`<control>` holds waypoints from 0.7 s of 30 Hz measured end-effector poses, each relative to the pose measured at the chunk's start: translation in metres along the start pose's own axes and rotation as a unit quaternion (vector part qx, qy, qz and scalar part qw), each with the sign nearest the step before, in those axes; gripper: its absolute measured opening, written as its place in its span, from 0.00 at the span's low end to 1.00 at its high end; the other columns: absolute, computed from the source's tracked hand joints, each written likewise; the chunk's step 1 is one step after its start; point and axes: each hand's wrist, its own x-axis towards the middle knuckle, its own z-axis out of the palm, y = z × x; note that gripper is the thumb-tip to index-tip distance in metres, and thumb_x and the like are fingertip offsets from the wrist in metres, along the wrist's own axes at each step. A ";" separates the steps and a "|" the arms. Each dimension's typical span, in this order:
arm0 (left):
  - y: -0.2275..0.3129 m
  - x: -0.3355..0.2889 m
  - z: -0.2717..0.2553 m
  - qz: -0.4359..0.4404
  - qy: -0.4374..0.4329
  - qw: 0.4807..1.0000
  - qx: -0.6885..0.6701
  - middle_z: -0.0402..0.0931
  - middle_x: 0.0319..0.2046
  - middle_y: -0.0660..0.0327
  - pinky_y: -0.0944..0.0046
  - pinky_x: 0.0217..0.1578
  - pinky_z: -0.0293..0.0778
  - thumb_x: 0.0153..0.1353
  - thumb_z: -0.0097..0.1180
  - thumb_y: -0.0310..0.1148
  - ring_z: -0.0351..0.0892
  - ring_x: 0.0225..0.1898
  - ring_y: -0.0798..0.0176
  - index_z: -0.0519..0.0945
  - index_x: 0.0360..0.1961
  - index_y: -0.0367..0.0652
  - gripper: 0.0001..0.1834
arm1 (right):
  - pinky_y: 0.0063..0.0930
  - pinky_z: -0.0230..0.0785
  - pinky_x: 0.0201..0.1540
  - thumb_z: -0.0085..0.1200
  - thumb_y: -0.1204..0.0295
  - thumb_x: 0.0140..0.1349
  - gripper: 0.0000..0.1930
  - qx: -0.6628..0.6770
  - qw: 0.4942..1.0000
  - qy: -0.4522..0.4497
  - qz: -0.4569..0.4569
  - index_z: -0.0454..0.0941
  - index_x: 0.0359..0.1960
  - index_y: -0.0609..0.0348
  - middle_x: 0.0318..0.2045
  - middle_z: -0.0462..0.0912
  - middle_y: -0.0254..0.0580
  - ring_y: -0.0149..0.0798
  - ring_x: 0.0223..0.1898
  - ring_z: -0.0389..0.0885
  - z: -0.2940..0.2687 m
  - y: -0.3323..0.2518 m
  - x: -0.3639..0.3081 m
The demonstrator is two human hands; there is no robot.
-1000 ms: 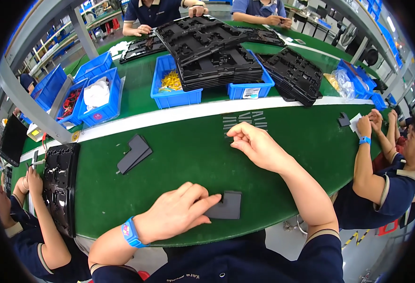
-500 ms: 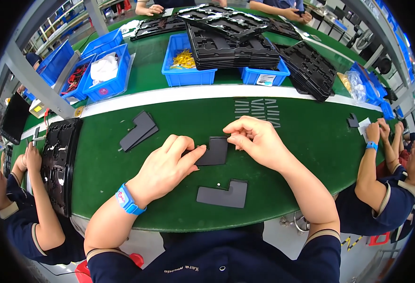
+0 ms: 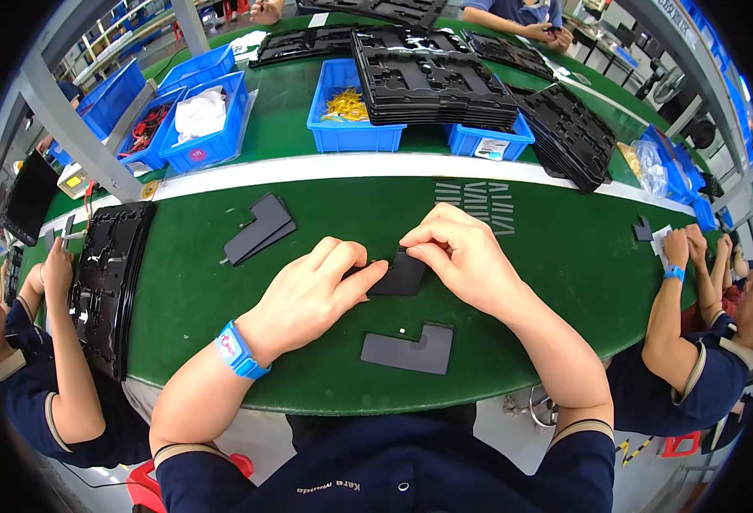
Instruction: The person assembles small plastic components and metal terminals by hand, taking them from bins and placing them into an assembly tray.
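Note:
A flat, L-shaped dark grey piece (image 3: 404,278) lies on the green table before me, partly covered by my fingers. My left hand (image 3: 312,286) is closed on its left part, with thumb and fingertips at the inner corner. At the upper edge, my right hand (image 3: 460,255) pinches thumb and forefinger together; whatever is between them is too small or hidden to make out. Closer to me lies another L-shaped piece (image 3: 410,349), a tiny white bit (image 3: 402,331) beside its notch. Two more overlapping L-shaped pieces (image 3: 261,229) rest to the left.
Rows of thin grey strips (image 3: 477,205) lie beyond my right hand. Stacked black trays (image 3: 436,81) stand at the back by a blue bin (image 3: 355,137) of yellow parts. More black trays (image 3: 113,286) stand left. Co-workers' hands (image 3: 680,244) are at right, others left and far.
My right fingertips have come in onto the piece's upper edge and pinch tighter. At the back, the tilted top tray has moved off the stack to the far side. The view has shifted slightly.

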 end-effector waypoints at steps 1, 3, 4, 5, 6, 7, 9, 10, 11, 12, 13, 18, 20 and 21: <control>0.000 0.000 0.000 -0.001 -0.001 1.000 -0.001 0.71 0.40 0.60 0.61 0.35 0.76 0.43 0.70 0.28 0.73 0.40 0.56 0.80 0.51 0.45 0.28 | 0.32 0.73 0.37 0.57 0.79 0.61 0.04 0.000 1.000 -0.002 -0.001 0.82 0.36 0.63 0.33 0.78 0.42 0.41 0.34 0.80 0.000 0.000 0.000; 0.000 0.000 0.000 -0.002 -0.001 1.000 -0.003 0.71 0.40 0.60 0.61 0.35 0.76 0.43 0.70 0.28 0.73 0.40 0.56 0.80 0.50 0.45 0.28 | 0.31 0.73 0.37 0.57 0.79 0.61 0.04 -0.011 1.000 -0.005 -0.003 0.82 0.37 0.63 0.33 0.78 0.41 0.41 0.34 0.80 -0.001 0.001 0.000; 0.000 0.000 0.000 -0.002 -0.002 1.000 -0.004 0.71 0.40 0.60 0.61 0.35 0.76 0.43 0.70 0.28 0.73 0.40 0.56 0.80 0.50 0.45 0.28 | 0.31 0.73 0.37 0.57 0.79 0.61 0.04 -0.012 1.000 -0.007 -0.004 0.82 0.37 0.63 0.33 0.78 0.41 0.41 0.34 0.80 -0.001 0.001 0.000; -0.001 0.000 0.000 -0.002 -0.004 1.000 -0.006 0.71 0.40 0.60 0.61 0.35 0.76 0.43 0.70 0.28 0.73 0.40 0.56 0.80 0.50 0.45 0.28 | 0.31 0.74 0.37 0.56 0.79 0.61 0.04 -0.007 1.000 -0.008 0.004 0.82 0.37 0.63 0.33 0.78 0.41 0.41 0.34 0.80 -0.001 0.001 0.000; -0.001 0.000 0.000 -0.002 -0.003 1.000 -0.006 0.71 0.40 0.60 0.61 0.35 0.76 0.43 0.70 0.28 0.73 0.40 0.56 0.80 0.50 0.45 0.28 | 0.31 0.74 0.37 0.56 0.79 0.61 0.04 -0.002 1.000 -0.010 0.011 0.82 0.37 0.63 0.33 0.78 0.41 0.41 0.34 0.80 0.000 0.001 0.000; -0.001 0.000 0.001 -0.002 -0.003 1.000 -0.007 0.71 0.40 0.60 0.61 0.35 0.76 0.43 0.70 0.28 0.73 0.41 0.56 0.80 0.50 0.45 0.28 | 0.31 0.74 0.37 0.56 0.79 0.61 0.04 -0.002 1.000 -0.010 0.010 0.82 0.37 0.63 0.33 0.78 0.41 0.41 0.34 0.80 0.000 0.001 0.000; -0.001 0.000 0.002 -0.001 -0.002 1.000 -0.009 0.71 0.40 0.59 0.61 0.35 0.76 0.43 0.70 0.28 0.73 0.41 0.56 0.80 0.50 0.44 0.28 | 0.30 0.74 0.37 0.56 0.79 0.62 0.04 0.013 1.000 -0.014 0.019 0.82 0.37 0.63 0.34 0.77 0.41 0.39 0.34 0.80 0.000 0.002 0.000; -0.001 0.000 0.002 0.001 0.001 1.000 -0.008 0.71 0.40 0.59 0.61 0.35 0.76 0.43 0.69 0.29 0.73 0.41 0.56 0.80 0.50 0.44 0.27 | 0.30 0.74 0.37 0.56 0.79 0.62 0.04 0.012 1.000 -0.014 0.019 0.82 0.37 0.63 0.34 0.77 0.41 0.39 0.34 0.80 -0.001 0.002 0.001; -0.001 0.000 0.003 0.002 0.003 1.000 -0.006 0.71 0.40 0.59 0.61 0.35 0.76 0.44 0.69 0.29 0.73 0.41 0.56 0.80 0.50 0.44 0.27 | 0.28 0.74 0.37 0.58 0.78 0.61 0.04 0.018 0.999 -0.018 0.033 0.82 0.36 0.64 0.33 0.78 0.40 0.37 0.33 0.80 -0.001 0.003 0.002; -0.002 0.000 0.004 0.002 0.004 1.000 -0.006 0.71 0.40 0.59 0.61 0.35 0.76 0.44 0.69 0.29 0.73 0.41 0.56 0.80 0.50 0.44 0.27 | 0.27 0.74 0.36 0.59 0.77 0.61 0.05 0.023 0.998 -0.021 0.046 0.82 0.36 0.65 0.33 0.79 0.39 0.34 0.32 0.80 -0.002 0.004 0.003; -0.002 0.000 0.004 0.002 0.004 1.000 -0.008 0.71 0.40 0.59 0.61 0.35 0.76 0.44 0.69 0.29 0.73 0.41 0.56 0.79 0.50 0.44 0.27 | 0.27 0.74 0.36 0.59 0.77 0.61 0.05 0.023 0.998 -0.022 0.046 0.82 0.36 0.65 0.33 0.79 0.39 0.34 0.32 0.80 -0.003 0.004 0.004; -0.004 0.000 0.006 0.003 0.005 1.000 -0.004 0.71 0.40 0.59 0.60 0.35 0.76 0.44 0.69 0.29 0.73 0.41 0.55 0.79 0.49 0.44 0.27 | 0.18 0.68 0.26 0.60 0.69 0.65 0.09 0.148 0.957 -0.123 0.217 0.80 0.33 0.62 0.25 0.80 0.30 0.21 0.23 0.74 -0.013 0.011 0.012; -0.004 0.001 0.007 0.004 0.008 1.000 -0.011 0.71 0.40 0.59 0.60 0.35 0.76 0.44 0.69 0.29 0.73 0.41 0.56 0.79 0.49 0.45 0.27 | 0.17 0.68 0.26 0.60 0.68 0.65 0.09 0.151 0.958 -0.127 0.209 0.80 0.33 0.62 0.25 0.80 0.30 0.21 0.23 0.74 -0.013 0.015 0.012; -0.004 0.001 0.007 0.004 0.009 1.000 -0.011 0.71 0.40 0.59 0.60 0.35 0.76 0.44 0.69 0.29 0.73 0.41 0.56 0.79 0.49 0.45 0.27 | 0.17 0.68 0.26 0.60 0.67 0.65 0.09 0.154 0.959 -0.130 0.201 0.80 0.33 0.61 0.25 0.80 0.29 0.21 0.23 0.74 -0.013 0.018 0.011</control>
